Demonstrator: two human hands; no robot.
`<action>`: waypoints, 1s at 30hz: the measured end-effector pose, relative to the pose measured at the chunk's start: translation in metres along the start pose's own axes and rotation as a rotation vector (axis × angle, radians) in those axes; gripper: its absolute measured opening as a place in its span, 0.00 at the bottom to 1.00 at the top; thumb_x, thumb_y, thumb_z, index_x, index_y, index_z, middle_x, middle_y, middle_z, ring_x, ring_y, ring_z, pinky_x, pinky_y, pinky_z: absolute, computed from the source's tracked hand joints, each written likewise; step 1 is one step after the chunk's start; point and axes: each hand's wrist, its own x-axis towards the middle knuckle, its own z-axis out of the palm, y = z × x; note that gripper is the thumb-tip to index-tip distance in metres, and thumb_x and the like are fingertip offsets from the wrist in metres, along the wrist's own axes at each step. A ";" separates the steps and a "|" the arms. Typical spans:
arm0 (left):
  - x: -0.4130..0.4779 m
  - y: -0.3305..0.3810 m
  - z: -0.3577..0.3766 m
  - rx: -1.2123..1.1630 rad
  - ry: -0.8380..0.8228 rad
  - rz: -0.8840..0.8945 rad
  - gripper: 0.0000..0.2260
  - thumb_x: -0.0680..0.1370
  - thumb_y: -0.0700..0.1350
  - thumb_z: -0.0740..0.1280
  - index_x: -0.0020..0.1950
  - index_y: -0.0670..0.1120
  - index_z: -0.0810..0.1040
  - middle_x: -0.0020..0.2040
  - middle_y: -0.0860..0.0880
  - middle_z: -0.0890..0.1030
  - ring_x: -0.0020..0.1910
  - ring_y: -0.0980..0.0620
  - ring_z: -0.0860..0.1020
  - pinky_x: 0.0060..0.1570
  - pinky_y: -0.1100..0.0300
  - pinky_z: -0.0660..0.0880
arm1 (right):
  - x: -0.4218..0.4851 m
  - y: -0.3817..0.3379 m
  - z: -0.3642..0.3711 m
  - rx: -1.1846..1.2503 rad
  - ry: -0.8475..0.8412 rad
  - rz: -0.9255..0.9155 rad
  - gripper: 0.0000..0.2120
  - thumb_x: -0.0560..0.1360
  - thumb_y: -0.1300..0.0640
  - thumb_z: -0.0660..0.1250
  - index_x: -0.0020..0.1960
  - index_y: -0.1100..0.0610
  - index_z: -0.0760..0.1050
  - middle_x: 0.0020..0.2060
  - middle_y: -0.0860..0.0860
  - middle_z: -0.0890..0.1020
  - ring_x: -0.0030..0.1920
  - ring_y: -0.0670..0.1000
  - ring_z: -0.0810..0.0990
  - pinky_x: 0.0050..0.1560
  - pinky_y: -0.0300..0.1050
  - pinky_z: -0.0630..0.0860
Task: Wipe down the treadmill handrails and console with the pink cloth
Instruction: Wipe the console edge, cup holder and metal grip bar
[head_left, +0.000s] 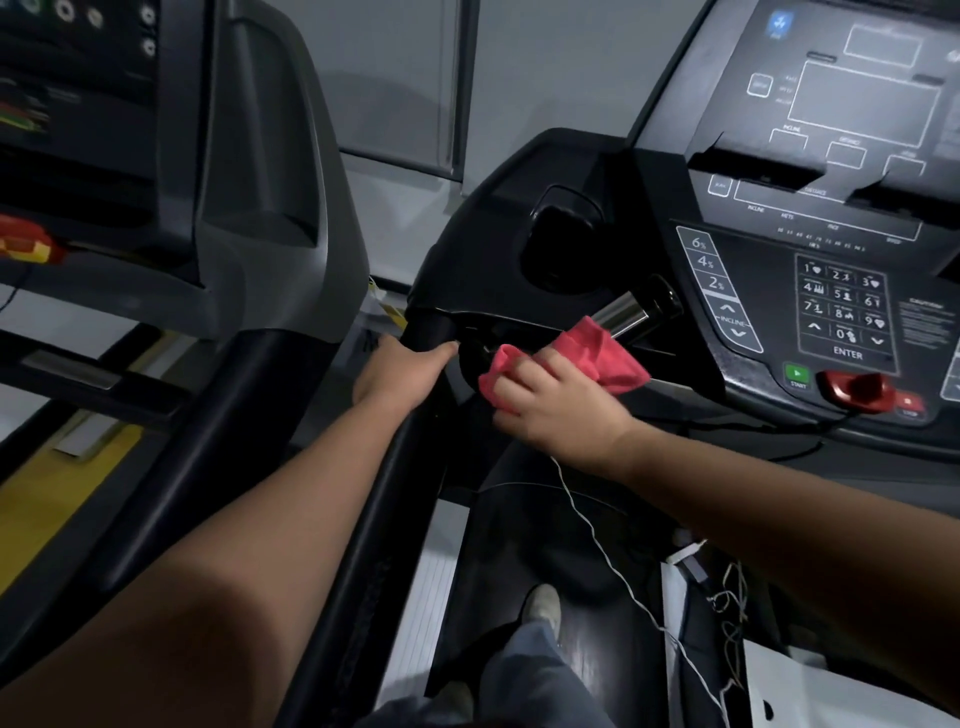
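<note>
Pink cloth (574, 358), a single one, is bunched in the right hand (550, 410), whose fingers curl down over it and pinch its folds while the back of the hand faces up; the cloth is pressed against the lower end of one chrome grip bar (631, 310) that juts out below the console (831, 208), just left of the keypad. The left hand (400, 374) wraps the top of the black handrail (395, 493) where it meets the console housing, thumb lying across the near side and pointing right, fingers closed over the far side. Both forearms reach forward, bare, the right one crossing in from the lower right. Two treadmills show: the one being wiped and a second treadmill (156, 156) on the left, with a red and yellow tab at its edge. On the console, three preset keys read 6%, 4% and 2%, above arrows marked INCLINE; a keypad carries the digits 1 to 9 in three rows, then 0, with ENTER beneath. One green button (796, 375) is labelled START, and beside it sits one red safety key (857, 392); smaller print to the right is too blurred to read. One round cup holder (558, 244) sits in the black housing. One thin white cord (597, 535) trails down from under the right wrist, and one shoe (543, 605) stands on the belt.
</note>
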 end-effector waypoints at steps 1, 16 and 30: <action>-0.001 0.000 0.000 -0.004 -0.005 0.002 0.35 0.71 0.65 0.66 0.68 0.43 0.67 0.62 0.45 0.76 0.56 0.43 0.77 0.42 0.56 0.68 | -0.006 0.008 -0.003 0.028 0.055 0.032 0.10 0.71 0.57 0.59 0.42 0.49 0.78 0.47 0.50 0.79 0.48 0.58 0.78 0.51 0.51 0.66; 0.002 -0.002 0.001 0.011 0.002 -0.007 0.35 0.71 0.65 0.65 0.69 0.44 0.66 0.61 0.45 0.77 0.55 0.43 0.78 0.41 0.56 0.69 | 0.069 -0.039 0.013 -0.203 -0.524 0.225 0.14 0.68 0.52 0.59 0.48 0.46 0.80 0.37 0.55 0.82 0.36 0.54 0.80 0.39 0.50 0.75; 0.001 0.000 -0.002 0.005 -0.023 -0.011 0.36 0.74 0.67 0.61 0.72 0.43 0.63 0.65 0.44 0.74 0.61 0.42 0.75 0.45 0.56 0.67 | 0.117 -0.020 0.014 0.260 -0.768 0.546 0.22 0.82 0.64 0.49 0.73 0.71 0.51 0.70 0.65 0.62 0.67 0.62 0.69 0.63 0.52 0.69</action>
